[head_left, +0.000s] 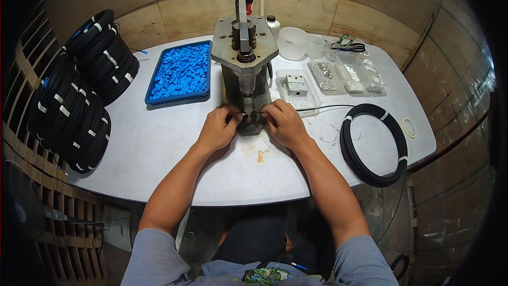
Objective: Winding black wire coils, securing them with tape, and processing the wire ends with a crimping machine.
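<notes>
A metal bench press (232,79) with an upright lever and a red-and-black knob stands mid-table. At its base, below the ram, my two hands face each other. My right hand (286,123) pinches a thin black cable (328,107), which runs rightward to a large black cable coil (347,148) tied with white bands. On the other side, my left hand (218,128) is closed, thumb and fingertips together at the press base. What those fingertips hold is too small and dark to make out. The cable's end between the hands cannot be told clearly.
A blue tray (179,101) full of small blue pieces lies left of the press. Stacked black cable coils (69,111) stand at the far left. To the right are a metal block (296,86) in a clear tray, white tubs (292,43), pliers (348,46) and a tape roll (409,127).
</notes>
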Demonstrator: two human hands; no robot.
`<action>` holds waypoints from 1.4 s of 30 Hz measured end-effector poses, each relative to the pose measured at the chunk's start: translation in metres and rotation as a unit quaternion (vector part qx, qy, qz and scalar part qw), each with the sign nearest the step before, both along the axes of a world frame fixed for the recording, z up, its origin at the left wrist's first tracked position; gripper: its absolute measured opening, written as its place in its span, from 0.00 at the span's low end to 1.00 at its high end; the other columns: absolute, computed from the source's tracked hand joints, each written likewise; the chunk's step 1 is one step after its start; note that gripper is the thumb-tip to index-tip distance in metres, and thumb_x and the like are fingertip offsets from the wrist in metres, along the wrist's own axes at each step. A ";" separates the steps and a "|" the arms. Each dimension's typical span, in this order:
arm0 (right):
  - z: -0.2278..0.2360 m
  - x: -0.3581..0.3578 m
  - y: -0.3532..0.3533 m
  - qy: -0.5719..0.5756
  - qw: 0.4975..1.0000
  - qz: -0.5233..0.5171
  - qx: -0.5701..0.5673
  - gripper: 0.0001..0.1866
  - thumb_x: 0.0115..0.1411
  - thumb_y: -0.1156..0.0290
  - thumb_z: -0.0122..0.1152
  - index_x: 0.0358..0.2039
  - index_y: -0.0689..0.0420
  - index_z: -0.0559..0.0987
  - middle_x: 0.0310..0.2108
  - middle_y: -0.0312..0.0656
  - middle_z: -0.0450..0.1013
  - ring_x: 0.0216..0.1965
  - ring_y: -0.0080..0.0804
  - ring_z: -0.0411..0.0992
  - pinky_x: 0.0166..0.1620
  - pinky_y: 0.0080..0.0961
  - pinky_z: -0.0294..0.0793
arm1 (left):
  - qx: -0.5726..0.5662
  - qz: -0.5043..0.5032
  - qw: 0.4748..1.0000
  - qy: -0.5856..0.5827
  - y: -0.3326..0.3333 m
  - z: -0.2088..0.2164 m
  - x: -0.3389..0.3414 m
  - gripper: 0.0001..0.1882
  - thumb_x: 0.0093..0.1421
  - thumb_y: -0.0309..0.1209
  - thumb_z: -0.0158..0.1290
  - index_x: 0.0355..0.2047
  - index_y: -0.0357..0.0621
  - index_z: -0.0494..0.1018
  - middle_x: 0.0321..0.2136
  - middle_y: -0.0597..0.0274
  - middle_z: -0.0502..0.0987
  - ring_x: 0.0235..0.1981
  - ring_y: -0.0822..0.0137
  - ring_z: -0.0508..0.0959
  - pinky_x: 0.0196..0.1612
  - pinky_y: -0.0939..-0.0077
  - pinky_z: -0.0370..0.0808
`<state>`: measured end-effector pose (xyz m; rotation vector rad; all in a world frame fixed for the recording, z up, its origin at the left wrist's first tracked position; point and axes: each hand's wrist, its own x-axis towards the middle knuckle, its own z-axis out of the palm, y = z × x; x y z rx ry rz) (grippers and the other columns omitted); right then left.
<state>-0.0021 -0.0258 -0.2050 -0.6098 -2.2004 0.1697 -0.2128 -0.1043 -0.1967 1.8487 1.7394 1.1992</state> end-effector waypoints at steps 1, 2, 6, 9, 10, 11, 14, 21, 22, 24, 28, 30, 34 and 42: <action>0.000 0.000 0.000 -0.003 1.000 0.001 0.000 0.09 0.54 0.77 0.63 0.36 0.57 0.77 0.33 0.42 0.71 0.35 0.44 0.71 0.41 0.36 0.71 | 0.006 0.006 1.000 0.007 0.000 0.000 0.000 0.12 0.61 0.34 0.55 0.38 0.36 0.78 0.35 0.44 0.80 0.37 0.50 0.80 0.41 0.63 0.76; 0.000 0.000 0.000 -0.007 1.000 0.001 0.000 0.08 0.54 0.77 0.63 0.36 0.57 0.77 0.33 0.42 0.71 0.35 0.45 0.71 0.41 0.36 0.71 | 0.006 0.006 1.000 0.007 0.000 -0.001 -0.001 0.12 0.61 0.34 0.55 0.38 0.36 0.78 0.35 0.44 0.80 0.37 0.50 0.80 0.41 0.63 0.76; -0.001 0.000 0.000 0.000 1.000 0.004 0.002 0.08 0.54 0.77 0.63 0.36 0.57 0.77 0.33 0.42 0.71 0.35 0.45 0.71 0.41 0.37 0.71 | 0.004 -0.001 1.000 0.007 0.001 -0.004 -0.002 0.14 0.62 0.35 0.54 0.39 0.36 0.78 0.36 0.43 0.79 0.38 0.48 0.80 0.42 0.62 0.76; -0.001 0.000 0.000 -0.003 1.000 0.004 0.008 0.08 0.54 0.77 0.63 0.36 0.57 0.77 0.33 0.42 0.71 0.35 0.45 0.71 0.41 0.37 0.70 | 0.004 0.003 1.000 0.011 0.002 -0.004 -0.003 0.14 0.62 0.35 0.54 0.40 0.35 0.78 0.36 0.42 0.79 0.38 0.48 0.80 0.42 0.62 0.76; -0.002 0.000 0.000 -0.001 1.000 0.003 0.007 0.08 0.54 0.77 0.63 0.36 0.57 0.77 0.33 0.42 0.71 0.35 0.45 0.71 0.41 0.37 0.70 | 0.004 0.002 1.000 0.011 0.002 -0.005 -0.003 0.15 0.62 0.35 0.54 0.40 0.35 0.78 0.36 0.42 0.79 0.38 0.47 0.80 0.42 0.61 0.76; -0.002 -0.001 0.000 0.002 1.000 0.003 0.006 0.08 0.54 0.77 0.63 0.36 0.57 0.77 0.33 0.42 0.71 0.35 0.45 0.71 0.41 0.37 0.70 | 0.005 0.002 1.000 0.011 0.002 -0.005 -0.003 0.15 0.62 0.35 0.54 0.40 0.35 0.78 0.36 0.42 0.79 0.38 0.47 0.80 0.42 0.61 0.76; -0.002 -0.001 0.001 -0.004 1.000 0.000 0.009 0.08 0.53 0.77 0.63 0.36 0.57 0.77 0.33 0.42 0.71 0.35 0.44 0.71 0.41 0.36 0.70 | 0.011 0.002 1.000 0.008 0.002 -0.006 -0.003 0.15 0.62 0.35 0.54 0.40 0.35 0.78 0.36 0.42 0.79 0.37 0.48 0.80 0.42 0.61 0.76; -0.003 -0.001 0.001 0.001 1.000 0.005 0.001 0.10 0.52 0.80 0.63 0.35 0.57 0.77 0.32 0.43 0.71 0.34 0.45 0.71 0.40 0.36 0.71 | 0.011 -0.006 1.000 0.002 0.002 -0.004 -0.003 0.13 0.61 0.34 0.54 0.39 0.35 0.78 0.34 0.44 0.80 0.36 0.50 0.80 0.41 0.63 0.76; -0.002 -0.001 0.001 0.002 1.000 0.004 -0.001 0.10 0.52 0.80 0.63 0.35 0.57 0.77 0.32 0.43 0.71 0.34 0.45 0.71 0.40 0.36 0.71 | 0.010 -0.011 1.000 -0.002 0.002 -0.004 -0.003 0.12 0.61 0.33 0.55 0.38 0.36 0.78 0.34 0.45 0.80 0.36 0.50 0.80 0.41 0.63 0.76; -0.002 0.000 0.001 0.003 1.000 0.003 -0.002 0.10 0.52 0.80 0.63 0.35 0.57 0.77 0.32 0.43 0.70 0.34 0.46 0.71 0.39 0.36 0.71 | 0.014 -0.007 1.000 -0.002 0.001 -0.003 -0.001 0.12 0.61 0.33 0.55 0.38 0.36 0.78 0.34 0.45 0.80 0.36 0.50 0.80 0.41 0.63 0.76; -0.001 -0.001 0.000 0.002 1.000 0.003 -0.003 0.10 0.52 0.80 0.63 0.35 0.57 0.76 0.32 0.44 0.70 0.34 0.46 0.71 0.39 0.37 0.71 | 0.020 -0.009 1.000 -0.002 0.001 -0.003 -0.002 0.11 0.60 0.32 0.55 0.37 0.36 0.77 0.34 0.46 0.80 0.36 0.50 0.80 0.41 0.64 0.76; -0.001 0.000 0.000 0.003 1.000 0.003 -0.006 0.10 0.52 0.80 0.63 0.35 0.57 0.76 0.32 0.44 0.70 0.34 0.46 0.71 0.39 0.37 0.72 | 0.022 -0.009 1.000 -0.002 0.000 -0.001 -0.001 0.11 0.60 0.32 0.55 0.37 0.36 0.77 0.34 0.46 0.80 0.36 0.50 0.80 0.41 0.64 0.76; -0.001 0.000 0.000 0.002 1.000 0.004 -0.002 0.10 0.52 0.80 0.64 0.36 0.57 0.77 0.31 0.44 0.70 0.33 0.46 0.72 0.38 0.37 0.72 | 0.023 -0.012 1.000 0.000 0.001 -0.003 -0.002 0.11 0.60 0.31 0.55 0.38 0.36 0.77 0.33 0.46 0.80 0.36 0.51 0.80 0.40 0.64 0.77; -0.001 0.000 -0.002 -0.013 1.000 -0.007 -0.014 0.09 0.54 0.76 0.64 0.36 0.56 0.76 0.32 0.43 0.71 0.35 0.45 0.72 0.40 0.37 0.72 | 0.030 -0.013 0.999 -0.006 0.000 -0.003 -0.001 0.10 0.60 0.30 0.55 0.37 0.35 0.76 0.33 0.46 0.80 0.36 0.51 0.81 0.39 0.64 0.77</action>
